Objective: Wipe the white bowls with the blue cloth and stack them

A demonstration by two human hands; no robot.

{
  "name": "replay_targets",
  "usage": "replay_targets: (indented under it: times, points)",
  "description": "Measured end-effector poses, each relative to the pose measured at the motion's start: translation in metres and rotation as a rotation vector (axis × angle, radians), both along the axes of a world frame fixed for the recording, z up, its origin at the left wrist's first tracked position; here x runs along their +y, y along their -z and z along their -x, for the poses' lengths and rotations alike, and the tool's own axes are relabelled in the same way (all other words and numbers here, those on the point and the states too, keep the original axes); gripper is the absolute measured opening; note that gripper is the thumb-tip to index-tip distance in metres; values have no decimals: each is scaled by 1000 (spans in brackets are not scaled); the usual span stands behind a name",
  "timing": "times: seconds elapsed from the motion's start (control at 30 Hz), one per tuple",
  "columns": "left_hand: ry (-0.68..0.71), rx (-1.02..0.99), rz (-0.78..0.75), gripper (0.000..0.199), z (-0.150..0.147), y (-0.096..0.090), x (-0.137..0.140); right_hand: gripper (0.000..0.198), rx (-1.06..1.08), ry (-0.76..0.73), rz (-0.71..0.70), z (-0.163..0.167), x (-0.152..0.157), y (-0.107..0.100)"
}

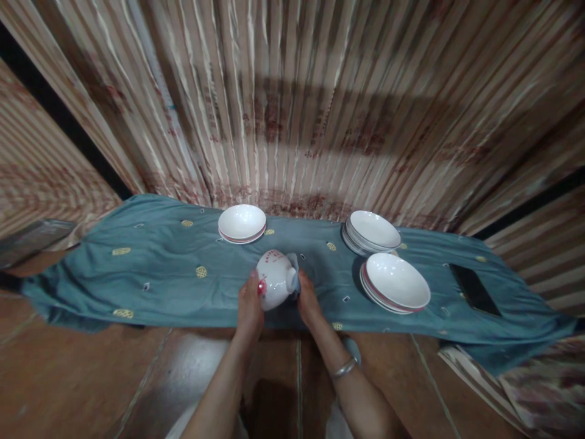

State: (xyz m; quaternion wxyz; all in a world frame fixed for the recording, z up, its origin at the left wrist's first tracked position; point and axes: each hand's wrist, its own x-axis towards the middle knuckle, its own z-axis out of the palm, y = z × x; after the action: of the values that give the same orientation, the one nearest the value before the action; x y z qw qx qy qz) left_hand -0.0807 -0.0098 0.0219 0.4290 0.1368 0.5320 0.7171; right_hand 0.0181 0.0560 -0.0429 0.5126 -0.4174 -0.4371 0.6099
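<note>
A white bowl (275,279) with red markings is tipped on its side above a teal cloth (159,268). My left hand (250,305) grips the bowl's rim from the left, thumb on its side. My right hand (307,299) presses a small pale cloth (294,268) against the bowl's foot; a silver bangle (343,367) sits on that wrist. Behind, a small stack of white bowls (242,223) rests on the cloth.
Two more stacks of white dishes stand at the right: one at the back (372,231), one nearer (395,283). A black phone (475,288) lies at the cloth's right end. Striped fabric (292,110) hangs behind. Brown tiled floor (91,378) lies below.
</note>
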Motion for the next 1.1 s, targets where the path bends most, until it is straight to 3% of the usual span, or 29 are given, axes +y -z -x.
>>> replay_targets:
  times: [0.2,0.5,0.83,1.1]
  points:
    - [-88,-322,16,28,7,-6,8,58,-179,-3,-2,5,-17,0]
    - [-148,-568,19,33,16,-12,10,62,-366,39,-138,14,-37,8]
    - [-142,-616,-7,29,7,-15,13,59,-526,32,-310,0,-51,8]
    - [-82,-525,-69,29,-4,-15,14,52,-705,-30,-583,-8,-72,-5]
